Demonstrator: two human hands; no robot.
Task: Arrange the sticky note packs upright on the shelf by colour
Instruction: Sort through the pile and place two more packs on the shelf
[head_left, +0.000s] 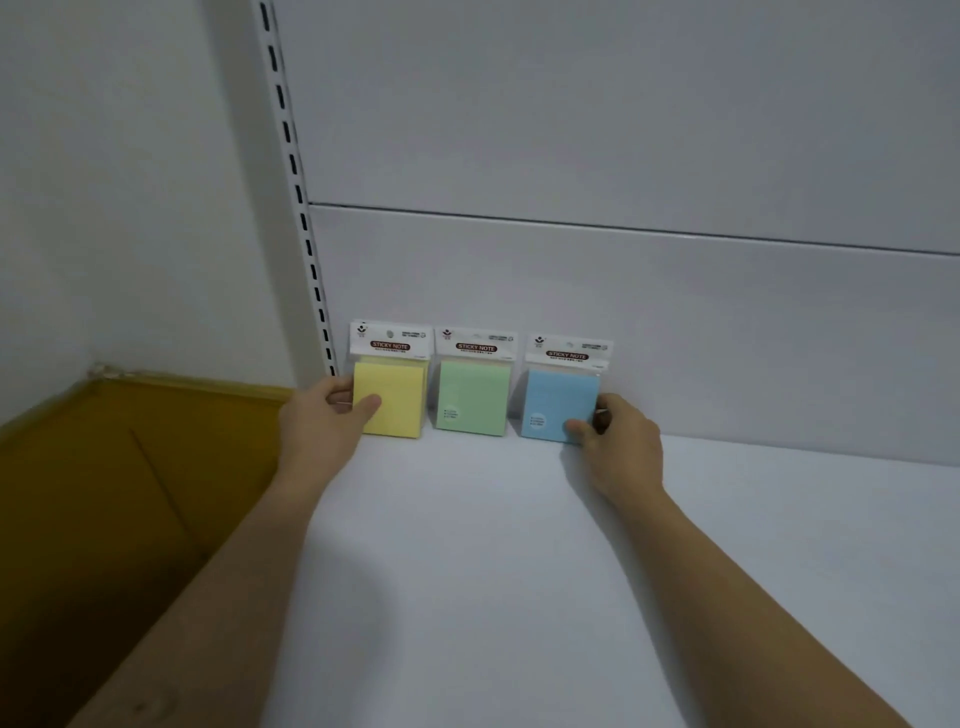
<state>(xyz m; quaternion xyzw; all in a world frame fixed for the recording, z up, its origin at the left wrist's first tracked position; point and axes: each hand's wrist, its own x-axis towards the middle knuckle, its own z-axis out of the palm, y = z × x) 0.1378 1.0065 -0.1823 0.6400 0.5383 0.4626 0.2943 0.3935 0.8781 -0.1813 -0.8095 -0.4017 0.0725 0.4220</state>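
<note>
A single wide-angle view comes from the person's head, looking forward and down across the white shelf (519, 571) toward its back panel (623, 312). It sits close: both forearms enter from the bottom edge, and the left hand (324, 415) holding the yellow sticky note pack (397, 402) and the right hand (621, 441) holding the blue sticky note pack (558, 400) land near mid-frame. The slotted upright (296, 171) curves with the lens; brown floor (104, 519) fills the lower left.

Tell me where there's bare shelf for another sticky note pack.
Widest bare patch: the shelf right of the blue pack and the right hand, along the back panel. The shelf's front, nearer the person, is bare too. Crowded: the left end, where yellow pack, left hand and slotted upright meet; only slim gaps flank the green pack.
</note>
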